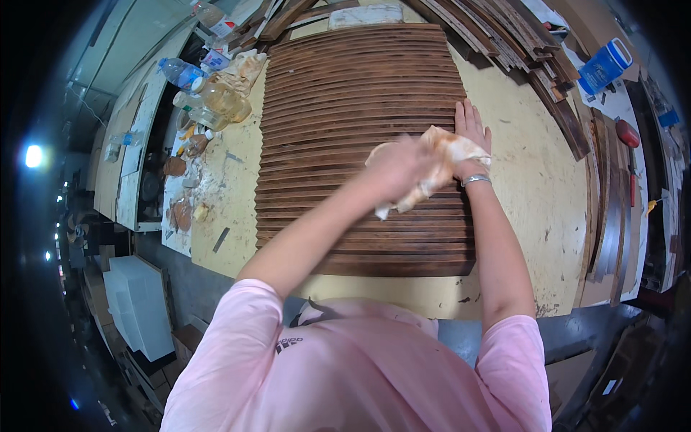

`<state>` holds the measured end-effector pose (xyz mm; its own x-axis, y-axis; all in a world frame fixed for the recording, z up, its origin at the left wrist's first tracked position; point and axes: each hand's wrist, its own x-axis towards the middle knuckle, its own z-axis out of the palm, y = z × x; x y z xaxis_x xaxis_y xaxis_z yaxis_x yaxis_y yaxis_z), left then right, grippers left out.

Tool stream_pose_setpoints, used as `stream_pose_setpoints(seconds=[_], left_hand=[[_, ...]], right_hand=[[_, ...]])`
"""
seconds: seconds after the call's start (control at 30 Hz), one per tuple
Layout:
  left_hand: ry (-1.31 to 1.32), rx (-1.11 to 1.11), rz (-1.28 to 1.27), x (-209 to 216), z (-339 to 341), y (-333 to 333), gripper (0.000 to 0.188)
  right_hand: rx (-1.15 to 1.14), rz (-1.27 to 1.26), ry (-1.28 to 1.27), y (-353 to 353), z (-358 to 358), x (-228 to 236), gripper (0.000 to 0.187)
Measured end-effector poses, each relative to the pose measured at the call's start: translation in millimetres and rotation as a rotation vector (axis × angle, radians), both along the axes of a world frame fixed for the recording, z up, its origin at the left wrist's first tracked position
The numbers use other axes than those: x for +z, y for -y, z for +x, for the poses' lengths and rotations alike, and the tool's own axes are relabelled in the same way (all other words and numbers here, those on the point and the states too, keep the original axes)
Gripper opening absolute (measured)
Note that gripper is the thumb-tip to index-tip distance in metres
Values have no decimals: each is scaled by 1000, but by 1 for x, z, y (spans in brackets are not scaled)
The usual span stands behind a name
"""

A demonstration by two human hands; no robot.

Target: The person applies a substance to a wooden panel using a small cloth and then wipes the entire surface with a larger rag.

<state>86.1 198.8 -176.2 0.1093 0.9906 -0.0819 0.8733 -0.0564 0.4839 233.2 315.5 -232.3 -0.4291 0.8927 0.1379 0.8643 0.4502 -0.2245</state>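
Note:
A dark brown slatted wood panel [345,93] lies flat on the pale work table, its ridges running left to right. My left hand [403,169], smeared by motion, grips a white cloth [461,150] with orange-brown stains over the panel's right half. Part of the cloth hangs below the hand; another part spreads across to my right wrist. My right hand [471,129] rests with fingers stretched out along the panel's right edge, and the cloth covers some of its back. A bracelet circles that wrist.
Plastic bottles [227,101], some with yellowish liquid, stand left of the panel beside a crumpled rag [243,70]. Brown lumps [180,212] lie nearer on that side. Stacked wood strips [504,36] fill the far right. A blue jug [604,66] stands beyond them.

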Motion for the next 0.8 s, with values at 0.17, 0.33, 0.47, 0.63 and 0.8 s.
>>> stream_pose_setpoints(seconds=[0.17,0.33,0.47,0.63,0.8], left_hand=[[-34,176,519,-50,-109,94,20],[68,450,345,-28,-122,111,20],[103,67,475,-47,-22,24,21],[102,12,525,-46,-11,11,19],[-114,362,499,-52,-175,128,18]], right_hand=[[-40,11,-39,2,5,4,77],[-57,10,-19,5,5,3,74],[-28,1,-15,3,-1,5,73],[-30,19,2,-3,5,-1,73],[-44,17,18,2,3,5,73]])
